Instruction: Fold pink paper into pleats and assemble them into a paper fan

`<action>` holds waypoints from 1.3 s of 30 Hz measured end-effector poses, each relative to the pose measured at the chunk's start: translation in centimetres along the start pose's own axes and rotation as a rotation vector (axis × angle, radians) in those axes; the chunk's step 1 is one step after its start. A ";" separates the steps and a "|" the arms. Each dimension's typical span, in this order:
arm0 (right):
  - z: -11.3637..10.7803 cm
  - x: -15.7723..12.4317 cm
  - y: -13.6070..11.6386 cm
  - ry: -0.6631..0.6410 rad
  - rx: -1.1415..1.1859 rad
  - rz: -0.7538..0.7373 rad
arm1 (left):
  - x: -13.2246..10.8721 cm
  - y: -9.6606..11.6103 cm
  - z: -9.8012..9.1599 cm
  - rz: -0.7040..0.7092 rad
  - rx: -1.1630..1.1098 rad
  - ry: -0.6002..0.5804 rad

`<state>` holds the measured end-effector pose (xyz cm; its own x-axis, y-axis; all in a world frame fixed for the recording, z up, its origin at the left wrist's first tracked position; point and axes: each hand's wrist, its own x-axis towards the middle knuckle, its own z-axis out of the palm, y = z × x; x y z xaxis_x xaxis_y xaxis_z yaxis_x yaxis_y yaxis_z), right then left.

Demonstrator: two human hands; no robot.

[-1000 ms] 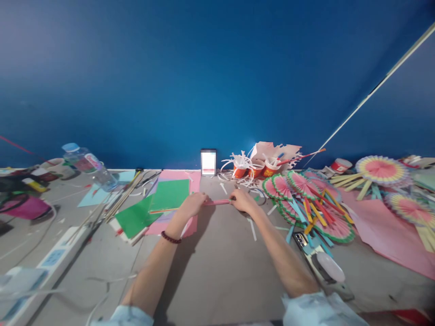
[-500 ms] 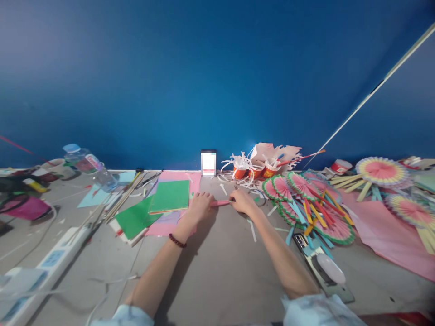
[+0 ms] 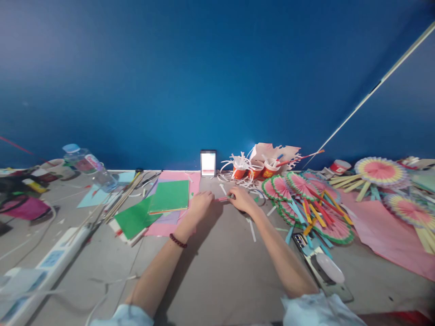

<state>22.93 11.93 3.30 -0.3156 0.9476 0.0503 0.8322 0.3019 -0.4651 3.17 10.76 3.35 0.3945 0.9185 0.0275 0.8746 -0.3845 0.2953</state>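
A narrow strip of folded pink paper (image 3: 222,199) stretches between my two hands, just above or on the grey table. My left hand (image 3: 201,206), below a dark bead bracelet, has its fingers closed on the strip's left end. At the other end, my right hand (image 3: 242,200) pinches it between thumb and curled fingers. The fingertips partly hide both ends. Left of my left hand lies a green paper sheet (image 3: 170,195) on top of pink and purple sheets.
Red cups (image 3: 268,172) with white paper strips stand by the blue wall, beside a lit phone (image 3: 208,163). Pleated paper fans (image 3: 292,190) pile up on the right, near another phone (image 3: 340,285). A plastic bottle (image 3: 90,163), wooden sticks (image 3: 127,194) and a power strip (image 3: 54,258) lie left.
The pink strip looks thinner and turned on edge, where it showed a broader face before. Both hands have stayed nearly in place, with small finger shifts.
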 end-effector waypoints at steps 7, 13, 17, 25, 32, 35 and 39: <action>-1.4 -0.1 0.3 0.051 0.220 -0.033 | -0.6 0.9 -0.6 -0.071 -0.302 0.005; -2.3 -0.7 0.0 -0.011 0.333 -0.114 | -0.7 1.5 -1.0 -0.066 -0.691 -0.143; -3.0 -1.2 -1.0 -0.030 0.413 -0.144 | -1.0 1.9 -1.5 -0.131 -1.027 -0.277; -3.8 -1.7 -2.6 0.016 0.697 -0.107 | -1.2 2.5 -1.7 -0.116 -1.228 -0.214; -4.5 -2.6 -3.5 0.010 0.851 -0.022 | -1.1 2.7 -1.7 -0.050 -1.387 -0.120; -4.4 -2.7 -4.0 0.097 0.800 0.004 | -1.3 2.9 -1.9 -0.023 -1.417 -0.097; -4.8 -3.0 -5.1 0.156 0.799 -0.091 | -1.5 3.2 -2.4 -0.013 -1.383 -0.011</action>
<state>21.84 8.02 9.77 -0.2506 0.9443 0.2132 0.2115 0.2683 -0.9398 4.71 8.33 6.53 0.3966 0.9179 0.0120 -0.1074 0.0334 0.9937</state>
